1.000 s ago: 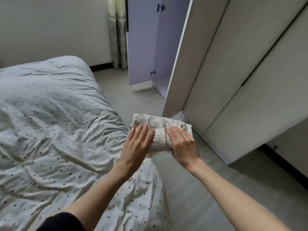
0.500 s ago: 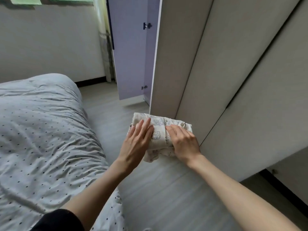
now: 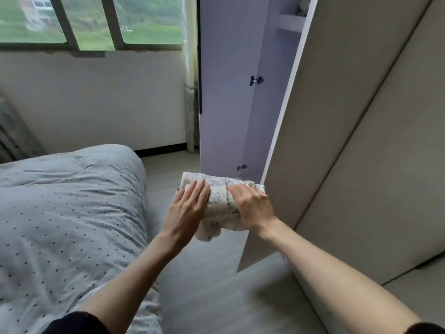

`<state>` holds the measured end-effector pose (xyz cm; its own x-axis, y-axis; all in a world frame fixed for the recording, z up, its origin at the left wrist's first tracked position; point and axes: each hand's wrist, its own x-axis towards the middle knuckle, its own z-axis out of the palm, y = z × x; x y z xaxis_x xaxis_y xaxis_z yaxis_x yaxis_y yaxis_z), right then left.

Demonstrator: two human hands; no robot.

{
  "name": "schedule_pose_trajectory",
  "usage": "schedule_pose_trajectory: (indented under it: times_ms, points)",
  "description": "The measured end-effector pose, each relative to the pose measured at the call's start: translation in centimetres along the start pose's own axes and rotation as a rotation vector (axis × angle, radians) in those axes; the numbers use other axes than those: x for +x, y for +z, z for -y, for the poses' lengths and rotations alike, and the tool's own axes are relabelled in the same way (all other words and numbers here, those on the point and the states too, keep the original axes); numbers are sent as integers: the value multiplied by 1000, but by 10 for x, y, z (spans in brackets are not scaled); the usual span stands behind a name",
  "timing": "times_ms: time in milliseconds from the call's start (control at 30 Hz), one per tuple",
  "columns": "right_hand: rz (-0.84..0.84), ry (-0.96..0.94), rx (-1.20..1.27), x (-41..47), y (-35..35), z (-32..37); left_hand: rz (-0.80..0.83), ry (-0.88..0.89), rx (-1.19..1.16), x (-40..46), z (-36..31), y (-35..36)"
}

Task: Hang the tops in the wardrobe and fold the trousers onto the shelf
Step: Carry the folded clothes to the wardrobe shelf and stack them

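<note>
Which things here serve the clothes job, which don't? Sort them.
Job: folded patterned trousers, left hand, right hand, open wardrobe door, wardrobe shelf.
Not: bed with dotted duvet, window, curtain.

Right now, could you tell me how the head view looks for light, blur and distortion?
Head view: daylight from the window lights the room softly, with no glare; the wide lens bows the wardrobe door; the floor is motion-smeared near the bottom, while the folded trousers and both hands are fairly sharp.
</note>
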<state>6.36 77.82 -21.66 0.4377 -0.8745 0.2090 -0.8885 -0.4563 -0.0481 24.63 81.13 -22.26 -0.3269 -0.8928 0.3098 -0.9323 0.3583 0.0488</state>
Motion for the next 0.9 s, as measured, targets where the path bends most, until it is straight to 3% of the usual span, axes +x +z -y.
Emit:
schedule_pose_trajectory:
  times_ms: [133, 433, 667, 900]
  points:
    - [3, -48, -72, 95, 14, -18, 14, -80, 2, 68, 52, 22]
    - [23, 2, -61, 300, 8, -82, -38, -49, 46, 259, 159, 31]
    - [58, 97, -54, 407, -11, -136, -68, 50, -17, 394, 208, 39]
    - [25, 342, -36, 504, -55, -209, -84, 282, -47, 562, 236, 34]
